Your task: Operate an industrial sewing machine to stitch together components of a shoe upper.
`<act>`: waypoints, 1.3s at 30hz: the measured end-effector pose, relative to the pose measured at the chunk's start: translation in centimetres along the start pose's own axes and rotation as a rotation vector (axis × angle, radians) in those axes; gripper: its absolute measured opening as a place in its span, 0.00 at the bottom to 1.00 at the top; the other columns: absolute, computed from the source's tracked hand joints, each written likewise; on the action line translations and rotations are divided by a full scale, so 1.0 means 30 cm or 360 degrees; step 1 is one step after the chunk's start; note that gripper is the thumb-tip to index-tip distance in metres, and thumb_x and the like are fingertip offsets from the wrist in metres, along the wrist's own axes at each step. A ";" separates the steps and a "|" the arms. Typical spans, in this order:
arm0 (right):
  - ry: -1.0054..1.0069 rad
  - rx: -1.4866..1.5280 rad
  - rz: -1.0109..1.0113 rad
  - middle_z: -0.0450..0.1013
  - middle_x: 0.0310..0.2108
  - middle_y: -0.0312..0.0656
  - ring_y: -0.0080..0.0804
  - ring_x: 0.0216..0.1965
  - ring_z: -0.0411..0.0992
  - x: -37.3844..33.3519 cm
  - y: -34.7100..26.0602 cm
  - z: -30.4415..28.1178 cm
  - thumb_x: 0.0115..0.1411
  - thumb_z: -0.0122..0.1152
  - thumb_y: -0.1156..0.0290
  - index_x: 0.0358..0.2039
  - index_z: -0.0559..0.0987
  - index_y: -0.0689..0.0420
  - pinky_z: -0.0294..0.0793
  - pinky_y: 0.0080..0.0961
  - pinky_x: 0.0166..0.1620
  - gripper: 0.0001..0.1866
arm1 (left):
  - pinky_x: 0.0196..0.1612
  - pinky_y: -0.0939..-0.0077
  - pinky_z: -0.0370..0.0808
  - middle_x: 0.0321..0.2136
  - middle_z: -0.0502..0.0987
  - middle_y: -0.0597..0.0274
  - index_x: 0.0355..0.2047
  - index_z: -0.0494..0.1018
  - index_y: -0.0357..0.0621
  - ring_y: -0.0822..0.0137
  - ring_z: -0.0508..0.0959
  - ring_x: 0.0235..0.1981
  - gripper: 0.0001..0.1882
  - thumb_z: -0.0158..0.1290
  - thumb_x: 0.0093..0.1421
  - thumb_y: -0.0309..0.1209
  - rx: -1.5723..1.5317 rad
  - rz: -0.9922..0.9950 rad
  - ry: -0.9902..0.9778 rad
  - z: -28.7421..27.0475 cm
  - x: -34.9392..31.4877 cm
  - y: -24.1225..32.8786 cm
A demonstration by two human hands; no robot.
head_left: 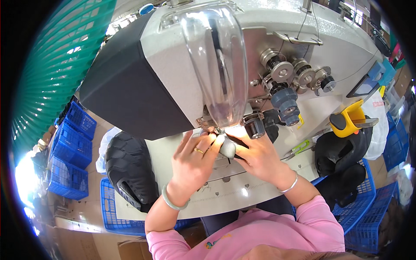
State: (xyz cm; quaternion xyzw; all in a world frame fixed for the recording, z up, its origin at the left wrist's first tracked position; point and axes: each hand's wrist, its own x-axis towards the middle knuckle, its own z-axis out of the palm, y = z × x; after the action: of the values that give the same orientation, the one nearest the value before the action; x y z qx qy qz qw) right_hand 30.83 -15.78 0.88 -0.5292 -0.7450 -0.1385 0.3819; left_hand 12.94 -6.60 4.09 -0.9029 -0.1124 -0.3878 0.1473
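Under the head of a sewing machine (169, 65), a small grey ribbed fabric piece (227, 147) sits in the lit spot at the needle area. My left hand (195, 158) presses its fingertips together at the piece's left edge. From the other side my right hand (259, 157) pinches it, thumb toward me and fingers reaching in under the machine head. A see-through plastic guard (216, 65) hangs in front of the needle, which I cannot make out. Part of the fabric is hidden by my fingers.
Black moulded pieces (131, 169) lie on the table's left; more black pieces (338, 151) are at the right. Green-handled snips (300, 148) and a yellow-and-black tool (349, 120) lie right of my hand. Blue baskets (110, 212) stand below the table (242, 195).
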 end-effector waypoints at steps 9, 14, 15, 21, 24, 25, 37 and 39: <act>0.0040 0.0103 0.0023 0.73 0.43 0.37 0.40 0.45 0.68 0.018 -0.013 -0.017 0.52 0.68 0.69 0.41 0.80 0.55 0.65 0.36 0.47 0.15 | 0.33 0.70 0.76 0.30 0.80 0.64 0.32 0.80 0.41 0.62 0.77 0.29 0.11 0.60 0.45 0.21 -0.0408 -0.0412 0.0118 0.010 0.017 -0.009; -0.0034 -0.0084 -0.0074 0.75 0.45 0.36 0.39 0.48 0.68 0.006 -0.010 -0.037 0.50 0.65 0.70 0.40 0.80 0.57 0.66 0.36 0.50 0.15 | 0.32 0.70 0.79 0.32 0.80 0.62 0.33 0.80 0.41 0.61 0.78 0.30 0.16 0.58 0.40 0.19 -0.0076 0.0074 0.0070 -0.015 0.006 -0.020; -0.0049 -0.0138 -0.0097 0.75 0.45 0.36 0.38 0.48 0.69 0.004 -0.007 -0.033 0.49 0.63 0.71 0.40 0.80 0.58 0.66 0.36 0.51 0.16 | 0.32 0.70 0.79 0.32 0.80 0.62 0.33 0.80 0.41 0.61 0.78 0.30 0.16 0.58 0.40 0.19 -0.0074 0.0079 0.0066 -0.018 0.008 -0.019; 0.0031 -0.0158 -0.0183 0.76 0.44 0.37 0.37 0.47 0.70 0.003 0.018 -0.029 0.45 0.62 0.73 0.42 0.81 0.57 0.69 0.35 0.51 0.19 | 0.40 0.66 0.80 0.36 0.79 0.62 0.37 0.80 0.41 0.62 0.78 0.35 0.21 0.56 0.38 0.24 -0.0017 0.0022 -0.0061 -0.015 -0.022 0.001; 0.0037 -0.0142 -0.0192 0.76 0.44 0.36 0.36 0.47 0.70 0.006 0.025 -0.034 0.45 0.62 0.73 0.42 0.81 0.57 0.69 0.35 0.51 0.20 | 0.43 0.65 0.80 0.38 0.78 0.61 0.39 0.79 0.40 0.61 0.78 0.35 0.21 0.56 0.39 0.23 -0.0026 -0.0088 -0.0098 -0.016 -0.014 0.021; 0.0051 -0.0153 -0.0195 0.76 0.43 0.36 0.36 0.47 0.71 0.006 0.029 -0.027 0.44 0.62 0.73 0.42 0.82 0.57 0.70 0.35 0.51 0.20 | 0.40 0.67 0.80 0.37 0.78 0.62 0.38 0.80 0.41 0.59 0.78 0.34 0.20 0.56 0.40 0.21 -0.0001 -0.0072 -0.0055 -0.013 -0.012 0.020; 0.0050 -0.0099 -0.0191 0.76 0.43 0.37 0.38 0.46 0.71 0.003 0.041 -0.021 0.45 0.61 0.75 0.42 0.81 0.56 0.69 0.38 0.53 0.20 | 0.39 0.68 0.80 0.40 0.77 0.61 0.39 0.79 0.44 0.57 0.80 0.36 0.19 0.58 0.44 0.19 0.0001 -0.0146 -0.0001 0.010 -0.022 0.029; 0.0036 -0.0136 -0.0194 0.76 0.43 0.37 0.38 0.46 0.71 0.002 0.038 -0.019 0.45 0.60 0.75 0.43 0.81 0.56 0.69 0.38 0.52 0.20 | 0.39 0.67 0.80 0.42 0.76 0.60 0.40 0.79 0.45 0.56 0.79 0.37 0.18 0.58 0.46 0.19 0.0070 -0.0105 -0.0017 0.014 -0.026 0.034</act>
State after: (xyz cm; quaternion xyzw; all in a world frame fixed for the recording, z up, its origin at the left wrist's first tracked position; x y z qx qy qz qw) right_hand 32.08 -15.63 1.08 -0.4971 -0.7649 -0.1992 0.3581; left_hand 13.02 -7.46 3.06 -0.8974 -0.1514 -0.3849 0.1538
